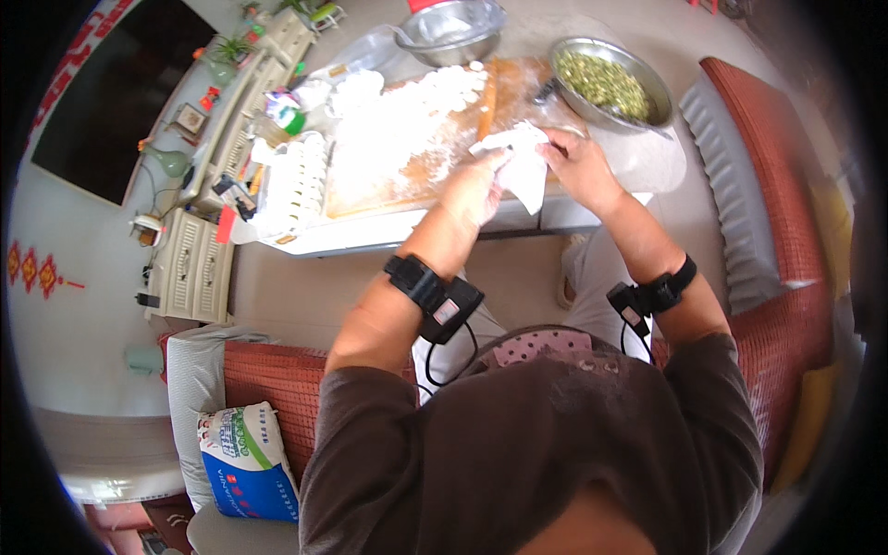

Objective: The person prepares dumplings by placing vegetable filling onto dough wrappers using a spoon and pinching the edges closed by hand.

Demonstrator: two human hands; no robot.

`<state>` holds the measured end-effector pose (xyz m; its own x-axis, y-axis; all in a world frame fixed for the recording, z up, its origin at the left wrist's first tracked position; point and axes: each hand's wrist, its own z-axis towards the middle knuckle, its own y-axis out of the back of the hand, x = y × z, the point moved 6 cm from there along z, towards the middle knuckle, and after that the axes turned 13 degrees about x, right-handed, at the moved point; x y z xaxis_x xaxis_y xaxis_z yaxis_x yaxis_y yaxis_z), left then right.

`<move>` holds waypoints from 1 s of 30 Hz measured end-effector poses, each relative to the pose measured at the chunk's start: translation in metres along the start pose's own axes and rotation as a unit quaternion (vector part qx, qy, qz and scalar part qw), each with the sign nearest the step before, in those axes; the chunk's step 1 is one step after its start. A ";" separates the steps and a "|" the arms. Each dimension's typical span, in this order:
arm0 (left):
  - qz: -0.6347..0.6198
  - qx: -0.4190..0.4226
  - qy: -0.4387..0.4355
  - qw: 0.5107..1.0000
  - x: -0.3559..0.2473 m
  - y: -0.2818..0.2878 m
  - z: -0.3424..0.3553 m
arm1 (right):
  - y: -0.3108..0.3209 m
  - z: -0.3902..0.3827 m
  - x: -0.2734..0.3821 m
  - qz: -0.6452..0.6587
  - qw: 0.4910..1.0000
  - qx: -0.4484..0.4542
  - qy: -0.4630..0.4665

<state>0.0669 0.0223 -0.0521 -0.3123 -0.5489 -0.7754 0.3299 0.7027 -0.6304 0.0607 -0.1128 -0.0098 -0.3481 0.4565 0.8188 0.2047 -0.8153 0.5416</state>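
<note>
Both my hands hold a thin white sheet (pixel 529 181), like a tissue or cloth, above the table's near edge. It is bunched at the top, and one pointed corner hangs down. My left hand (pixel 475 191) is closed on its left side. The fingers of my right hand (pixel 583 166) pinch it at the upper right. Just beyond lies a floured wooden board (pixel 398 196) with small white dough pieces (pixel 455 88) toward its far side. A steel bowl (pixel 663 104) to the right holds chopped green filling (pixel 603 83).
Rows of pale dumplings (pixel 308 180) fill a tray at the table's left. Another steel bowl (pixel 453 51) stands at the back. A red sofa (pixel 763 166) runs along the right; a blue and white sack (pixel 248 467) rests on the seat at lower left.
</note>
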 end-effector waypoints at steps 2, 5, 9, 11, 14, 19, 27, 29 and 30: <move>0.034 -0.081 0.012 0.996 0.000 0.003 -0.011 | -0.014 -0.009 0.017 -0.012 0.997 -0.010 0.079; 0.032 -0.118 0.014 0.992 0.003 0.009 -0.023 | -0.031 -0.012 0.043 -0.150 0.974 -0.031 0.165; 0.006 -0.007 -0.009 1.000 0.012 -0.013 -0.033 | -0.020 -0.004 0.027 -0.174 0.981 -0.033 0.073; 0.087 -0.019 -0.007 0.996 0.005 -0.020 -0.042 | -0.027 -0.002 0.024 -0.187 0.980 -0.004 0.066; 0.233 -0.091 0.022 0.968 -0.007 -0.007 -0.046 | -0.035 0.003 0.014 -0.159 0.987 0.030 0.003; 0.153 -0.113 0.002 0.982 -0.044 0.045 -0.038 | -0.024 0.007 0.029 0.014 0.998 0.050 -0.018; 0.618 -0.345 -0.065 0.703 -0.205 0.235 -0.036 | 0.025 -0.023 -0.033 0.095 0.985 0.070 -0.122; 0.819 -0.312 -0.011 0.481 -0.224 0.253 -0.014 | 0.034 -0.029 -0.061 0.127 0.979 0.043 -0.156; 0.488 -0.437 -0.119 0.746 -0.239 0.288 -0.014 | 0.040 -0.034 -0.072 0.144 0.973 0.024 -0.177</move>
<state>0.2239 0.3626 -0.0474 -0.1021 0.4263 -0.8988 -0.4417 0.7901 0.4250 0.0629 -0.1903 -0.0535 0.0645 0.3123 0.9478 0.2936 -0.9137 0.2811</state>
